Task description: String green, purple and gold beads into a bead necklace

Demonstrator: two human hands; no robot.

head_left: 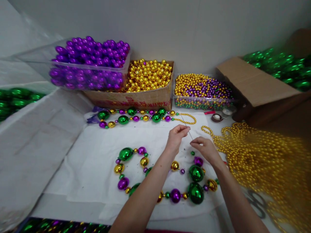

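String (190, 134) stretches above the white cloth (92, 158) between the left hand (176, 134) and the right hand (205, 148), slightly apart and each pinching it at the fingertips, where light, even tension should keep it straight and clear of the bead strand (175, 195) below.

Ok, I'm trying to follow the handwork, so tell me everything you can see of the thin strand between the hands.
The thin strand is a fine, dark, nearly straight line; I can't tell whether it is wire, cord or needle. It slants down toward the right, pinched by the left hand and meeting the fingertips of the right hand at its lower visible end. Past the left hand, it crosses in front of the gold bead loop.
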